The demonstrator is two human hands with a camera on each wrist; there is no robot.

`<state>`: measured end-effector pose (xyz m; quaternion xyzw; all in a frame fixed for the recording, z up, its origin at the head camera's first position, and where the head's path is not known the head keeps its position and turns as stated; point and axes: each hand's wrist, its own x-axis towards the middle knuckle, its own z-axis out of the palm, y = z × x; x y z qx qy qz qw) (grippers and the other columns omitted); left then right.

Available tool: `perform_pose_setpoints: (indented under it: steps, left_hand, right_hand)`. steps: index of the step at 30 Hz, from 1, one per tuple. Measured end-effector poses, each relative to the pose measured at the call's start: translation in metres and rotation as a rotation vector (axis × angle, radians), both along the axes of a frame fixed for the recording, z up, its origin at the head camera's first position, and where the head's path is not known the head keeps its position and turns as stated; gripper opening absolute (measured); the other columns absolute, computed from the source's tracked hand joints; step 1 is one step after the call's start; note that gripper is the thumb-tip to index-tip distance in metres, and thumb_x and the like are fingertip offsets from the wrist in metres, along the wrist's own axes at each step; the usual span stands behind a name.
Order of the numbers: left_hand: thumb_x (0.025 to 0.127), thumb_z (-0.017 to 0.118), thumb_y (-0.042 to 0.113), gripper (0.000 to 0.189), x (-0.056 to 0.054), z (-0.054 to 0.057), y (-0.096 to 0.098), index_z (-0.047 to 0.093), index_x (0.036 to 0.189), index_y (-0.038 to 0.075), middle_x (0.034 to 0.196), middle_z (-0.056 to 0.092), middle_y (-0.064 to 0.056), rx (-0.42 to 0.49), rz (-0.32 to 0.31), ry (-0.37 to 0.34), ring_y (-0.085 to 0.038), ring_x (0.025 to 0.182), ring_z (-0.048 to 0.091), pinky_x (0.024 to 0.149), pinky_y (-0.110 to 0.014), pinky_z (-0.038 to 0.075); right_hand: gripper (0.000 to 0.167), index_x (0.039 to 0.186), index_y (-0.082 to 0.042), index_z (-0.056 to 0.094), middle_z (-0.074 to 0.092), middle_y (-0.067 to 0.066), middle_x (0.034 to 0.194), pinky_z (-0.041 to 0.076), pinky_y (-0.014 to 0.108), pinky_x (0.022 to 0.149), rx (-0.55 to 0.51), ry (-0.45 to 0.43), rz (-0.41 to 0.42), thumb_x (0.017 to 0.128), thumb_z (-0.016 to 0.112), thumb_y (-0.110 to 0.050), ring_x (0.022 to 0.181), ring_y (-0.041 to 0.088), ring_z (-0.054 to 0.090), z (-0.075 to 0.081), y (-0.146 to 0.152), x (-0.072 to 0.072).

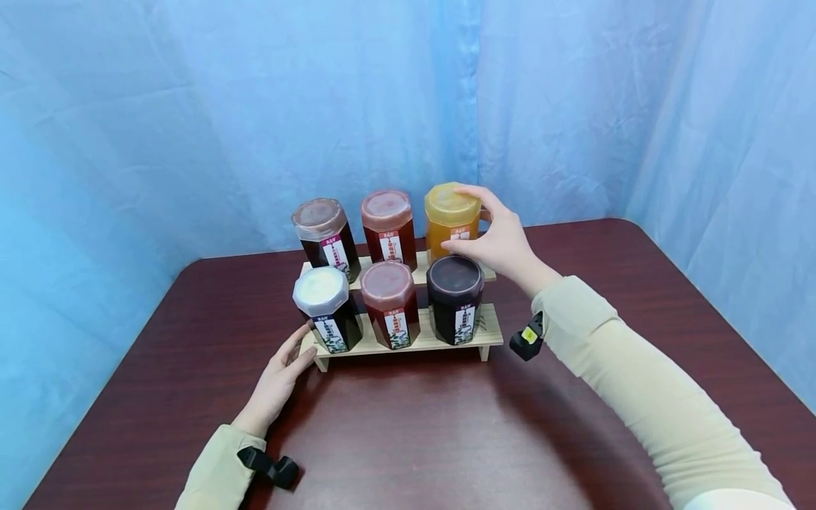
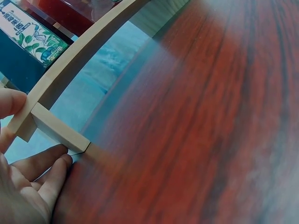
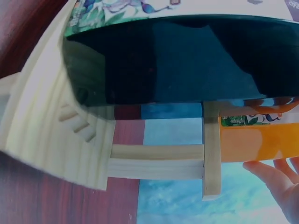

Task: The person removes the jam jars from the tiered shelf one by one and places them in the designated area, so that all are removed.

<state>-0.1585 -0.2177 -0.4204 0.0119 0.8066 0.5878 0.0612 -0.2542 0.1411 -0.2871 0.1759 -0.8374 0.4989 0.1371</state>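
My right hand (image 1: 503,241) holds the jar of orange-yellow contents (image 1: 443,237) at the back right of a two-step wooden rack (image 1: 408,345). Its fingers curl round the far side, with the thumb across the front near the label. In the right wrist view, fingers (image 3: 275,179) touch that jar's orange side (image 3: 259,142). My left hand (image 1: 277,382) grips the left end of the rack's lower step. In the left wrist view, a fingertip lies on the step's edge (image 2: 35,100) and other fingers are beside the short leg (image 2: 60,128).
On the upper step stand a dark jar with a brownish lid (image 1: 334,248) and a red jar (image 1: 390,234). The lower step bears a white-lidded dark jar (image 1: 328,312), a pink-lidded red jar (image 1: 390,304) and a black jar (image 1: 454,301). Blue curtains (image 1: 287,106) surround the brown table (image 1: 408,439).
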Motion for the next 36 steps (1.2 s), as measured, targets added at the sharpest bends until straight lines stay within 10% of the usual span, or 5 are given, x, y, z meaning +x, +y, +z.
perform_pose_setpoints:
  steps: [12,36]
  left_hand:
    - [0.099,0.051,0.024,0.061,0.0,-0.001,0.003,0.022,0.151,0.011,0.158,0.013,-0.008,0.137,-0.004,-0.022,-0.023,0.139,0.026,0.093,-0.025,0.047]
    - [0.099,0.05,0.024,0.06,0.001,-0.003,0.002,0.022,0.151,0.013,0.156,0.017,-0.009,0.177,0.002,-0.031,-0.024,0.137,0.029,0.09,-0.023,0.048]
  right_hand:
    - [0.075,0.136,-0.025,0.048,0.057,0.007,0.126,0.052,0.017,0.064,-0.121,0.075,-0.044,0.07,0.083,-0.013,0.104,0.022,0.061,-0.01,0.004,0.005]
    - [0.077,0.137,-0.016,0.045,0.059,0.007,0.119,0.052,0.015,0.067,-0.319,0.171,-0.166,0.07,0.081,-0.001,0.089,0.005,0.059,-0.022,0.023,0.023]
